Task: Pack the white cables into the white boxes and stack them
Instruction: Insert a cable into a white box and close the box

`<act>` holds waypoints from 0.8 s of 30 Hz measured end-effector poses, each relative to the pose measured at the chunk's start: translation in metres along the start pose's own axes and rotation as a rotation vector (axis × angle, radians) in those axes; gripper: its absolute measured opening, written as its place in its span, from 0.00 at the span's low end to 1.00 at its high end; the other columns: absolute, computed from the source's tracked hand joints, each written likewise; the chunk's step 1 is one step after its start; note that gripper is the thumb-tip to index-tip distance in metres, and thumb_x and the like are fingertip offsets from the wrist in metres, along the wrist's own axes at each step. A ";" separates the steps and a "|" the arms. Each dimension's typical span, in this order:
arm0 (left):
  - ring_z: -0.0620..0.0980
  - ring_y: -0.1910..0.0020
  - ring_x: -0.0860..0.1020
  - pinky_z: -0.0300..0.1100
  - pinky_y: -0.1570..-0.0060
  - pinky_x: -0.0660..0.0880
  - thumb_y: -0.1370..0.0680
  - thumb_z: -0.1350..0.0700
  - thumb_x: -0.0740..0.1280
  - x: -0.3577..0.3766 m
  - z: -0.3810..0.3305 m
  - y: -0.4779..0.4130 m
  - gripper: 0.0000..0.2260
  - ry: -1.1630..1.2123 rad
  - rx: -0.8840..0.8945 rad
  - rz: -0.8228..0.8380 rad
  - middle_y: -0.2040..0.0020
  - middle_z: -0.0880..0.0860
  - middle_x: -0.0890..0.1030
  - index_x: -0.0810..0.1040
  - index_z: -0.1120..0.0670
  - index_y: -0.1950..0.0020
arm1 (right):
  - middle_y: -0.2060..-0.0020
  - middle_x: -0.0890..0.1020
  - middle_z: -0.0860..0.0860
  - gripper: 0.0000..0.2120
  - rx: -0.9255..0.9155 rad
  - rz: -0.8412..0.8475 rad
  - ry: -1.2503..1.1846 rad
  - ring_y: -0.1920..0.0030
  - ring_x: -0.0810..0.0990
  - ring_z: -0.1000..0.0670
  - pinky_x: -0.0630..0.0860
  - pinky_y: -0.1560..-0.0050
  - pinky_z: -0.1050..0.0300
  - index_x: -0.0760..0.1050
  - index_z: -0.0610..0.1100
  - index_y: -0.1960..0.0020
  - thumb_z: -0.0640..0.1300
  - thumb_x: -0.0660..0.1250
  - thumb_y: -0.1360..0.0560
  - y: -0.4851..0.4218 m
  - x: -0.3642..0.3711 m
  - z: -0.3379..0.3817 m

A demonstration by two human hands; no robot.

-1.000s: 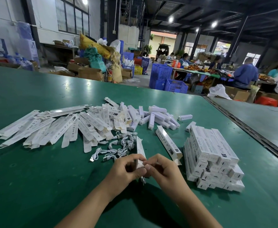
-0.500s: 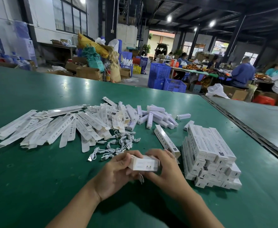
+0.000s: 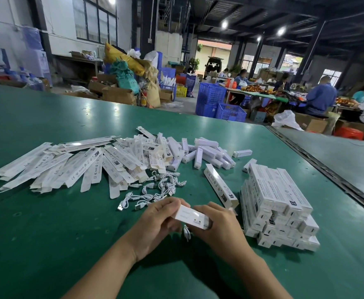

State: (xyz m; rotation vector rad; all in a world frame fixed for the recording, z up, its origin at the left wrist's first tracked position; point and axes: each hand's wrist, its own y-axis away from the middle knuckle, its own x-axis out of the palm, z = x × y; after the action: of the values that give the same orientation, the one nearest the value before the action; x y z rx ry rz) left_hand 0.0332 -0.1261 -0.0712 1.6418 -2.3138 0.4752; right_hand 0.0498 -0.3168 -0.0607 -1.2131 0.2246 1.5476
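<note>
You hold white box in both hands: left hand and right hand, fingers clamped on ends. White cable dangles beneath. Packing step; next likely feed cable in, close flap, add to stack.

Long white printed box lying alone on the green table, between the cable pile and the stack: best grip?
Pinch the long white printed box across its narrow width near mid-length, coming from above. It lies flat, apart from the stack of white boxes and the loose white cables, so both long sides look free.
</note>
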 end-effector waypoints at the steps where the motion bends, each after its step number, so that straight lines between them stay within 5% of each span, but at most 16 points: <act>1: 0.48 0.68 0.69 0.43 0.58 0.69 0.29 0.43 0.72 0.000 0.001 0.000 0.16 0.008 -0.011 -0.002 0.71 0.50 0.68 0.85 0.54 0.52 | 0.59 0.78 0.56 0.15 0.001 -0.004 -0.001 0.63 0.76 0.55 0.75 0.62 0.51 0.82 0.51 0.44 0.53 0.75 0.29 0.000 -0.001 0.000; 5: 0.48 0.67 0.69 0.43 0.59 0.69 0.30 0.40 0.75 0.000 0.003 -0.002 0.22 0.057 -0.055 0.041 0.69 0.51 0.68 0.84 0.56 0.47 | 0.59 0.80 0.55 0.15 -0.005 -0.007 -0.015 0.63 0.77 0.54 0.76 0.62 0.51 0.83 0.51 0.45 0.53 0.76 0.30 -0.001 -0.005 -0.003; 10: 0.54 0.62 0.66 0.49 0.53 0.66 0.30 0.35 0.74 -0.002 0.001 -0.002 0.25 0.085 -0.018 0.110 0.68 0.53 0.66 0.79 0.58 0.57 | 0.57 0.83 0.57 0.25 0.021 0.003 -0.155 0.59 0.80 0.57 0.78 0.59 0.57 0.77 0.54 0.41 0.63 0.74 0.34 0.001 0.000 0.004; 14: 0.52 0.50 0.80 0.43 0.50 0.76 0.33 0.39 0.79 0.003 0.004 -0.001 0.33 -0.032 0.015 0.135 0.50 0.56 0.83 0.78 0.62 0.39 | 0.58 0.82 0.54 0.26 0.044 0.042 -0.240 0.61 0.80 0.55 0.79 0.62 0.55 0.67 0.59 0.43 0.72 0.66 0.33 0.002 0.000 0.006; 18: 0.60 0.45 0.82 0.51 0.46 0.79 0.40 0.42 0.83 0.004 0.004 -0.004 0.31 0.004 0.023 -0.162 0.47 0.62 0.83 0.82 0.61 0.47 | 0.57 0.83 0.53 0.18 0.066 0.096 -0.459 0.60 0.81 0.52 0.77 0.59 0.56 0.73 0.57 0.43 0.67 0.59 0.25 0.005 0.001 0.003; 21: 0.54 0.55 0.84 0.49 0.55 0.81 0.31 0.45 0.71 -0.002 -0.001 -0.009 0.19 0.153 0.051 -0.383 0.57 0.57 0.83 0.78 0.59 0.50 | 0.58 0.83 0.56 0.19 0.202 -0.098 -0.498 0.56 0.81 0.54 0.78 0.56 0.55 0.81 0.54 0.53 0.63 0.55 0.20 0.001 0.005 -0.009; 24: 0.53 0.61 0.82 0.46 0.62 0.80 0.26 0.41 0.63 -0.012 -0.005 -0.012 0.20 0.109 0.082 -0.580 0.61 0.56 0.83 0.76 0.59 0.51 | 0.56 0.81 0.61 0.17 0.338 -0.219 -0.286 0.49 0.79 0.58 0.71 0.52 0.63 0.80 0.53 0.51 0.57 0.54 0.19 -0.009 0.015 -0.026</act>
State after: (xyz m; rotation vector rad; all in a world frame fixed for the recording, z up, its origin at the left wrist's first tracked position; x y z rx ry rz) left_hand 0.0487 -0.1174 -0.0704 2.1469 -1.6472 0.5087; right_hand 0.0736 -0.3218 -0.0798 -0.7179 0.1513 1.4041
